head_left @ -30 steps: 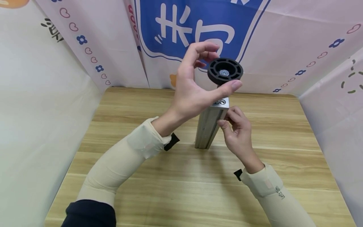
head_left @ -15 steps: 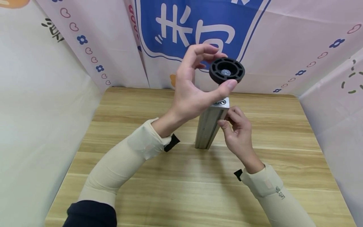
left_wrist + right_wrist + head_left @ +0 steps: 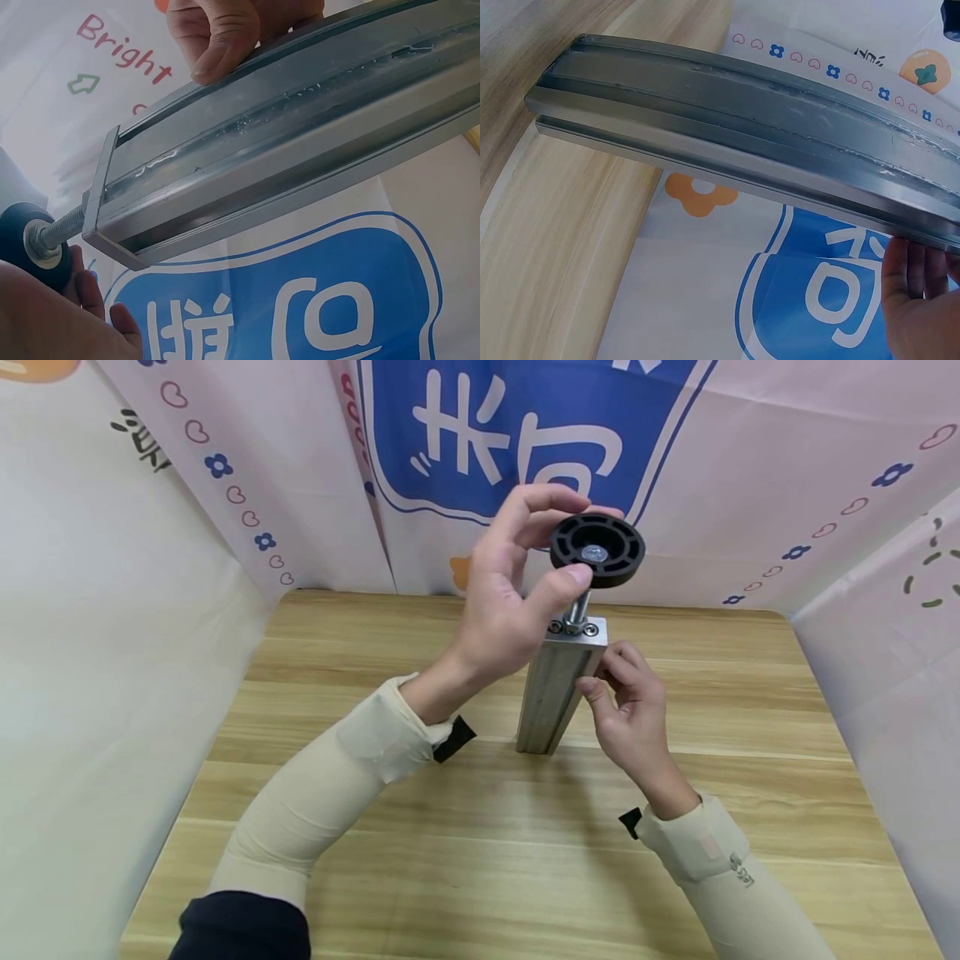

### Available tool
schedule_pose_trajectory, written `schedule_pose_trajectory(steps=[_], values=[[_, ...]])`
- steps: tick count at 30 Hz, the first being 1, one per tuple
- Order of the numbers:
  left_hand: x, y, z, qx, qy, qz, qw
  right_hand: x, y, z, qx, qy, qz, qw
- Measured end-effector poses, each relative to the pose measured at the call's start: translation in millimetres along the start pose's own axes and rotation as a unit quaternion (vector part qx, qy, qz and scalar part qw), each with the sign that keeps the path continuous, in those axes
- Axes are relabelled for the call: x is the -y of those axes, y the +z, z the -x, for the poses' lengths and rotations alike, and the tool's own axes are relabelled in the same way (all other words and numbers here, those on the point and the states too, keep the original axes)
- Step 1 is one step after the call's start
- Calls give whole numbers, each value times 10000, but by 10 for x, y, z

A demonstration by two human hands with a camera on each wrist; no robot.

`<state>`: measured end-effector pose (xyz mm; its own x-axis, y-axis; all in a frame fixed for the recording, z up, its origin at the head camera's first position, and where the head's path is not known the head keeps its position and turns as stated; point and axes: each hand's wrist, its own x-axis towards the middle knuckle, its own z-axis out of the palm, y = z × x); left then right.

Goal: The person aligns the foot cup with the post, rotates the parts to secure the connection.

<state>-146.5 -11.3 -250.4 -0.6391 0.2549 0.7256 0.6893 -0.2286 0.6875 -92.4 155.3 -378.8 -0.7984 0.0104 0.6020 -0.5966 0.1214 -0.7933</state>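
An aluminium profile [image 3: 551, 697] stands upright on the wooden table, with a metal end plate [image 3: 573, 637] on top. From that plate rises a threaded rod [image 3: 577, 608] carrying a round black levelling foot [image 3: 617, 545]. My left hand [image 3: 498, 606] pinches the foot's rim, thumb on the near side and fingers on the far side. In the left wrist view, a nut [image 3: 37, 238] sits on the rod against the foot [image 3: 56, 271]. My right hand [image 3: 632, 714] grips the profile's right side below the plate. The right wrist view shows its fingers [image 3: 895, 281] at the profile's edge.
The wooden table [image 3: 480, 868] reaches back to a printed cloth backdrop [image 3: 750, 468]. More cloth hangs on the left [image 3: 97, 635] and right sides. Both forearms wear pale sleeves [image 3: 300, 810] with small black pieces at the wrists.
My left thumb has slid left along the foot's near rim while the fingers moved right around the far rim. The rod and plate now show. My right hand and the profile stay put.
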Motion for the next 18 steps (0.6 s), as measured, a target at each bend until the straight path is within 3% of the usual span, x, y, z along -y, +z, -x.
schedule_pose_trajectory(steps=[2, 9, 15, 18], values=[[-13, -1, -9, 115, -79, 172, 9998, 0, 1, 0, -1, 6, 10, 10000], [-84, 5, -12, 376, -786, 833, 9927, 8, -1, 3, 2, 11, 44, 10000], [-74, -7, 2, 305, -718, 809, 9937, 7, 1, 7, 12, 28, 56, 10000], [-52, -27, 6, 238, -505, 492, 9972, 7, 1, 8, 17, 40, 73, 10000]])
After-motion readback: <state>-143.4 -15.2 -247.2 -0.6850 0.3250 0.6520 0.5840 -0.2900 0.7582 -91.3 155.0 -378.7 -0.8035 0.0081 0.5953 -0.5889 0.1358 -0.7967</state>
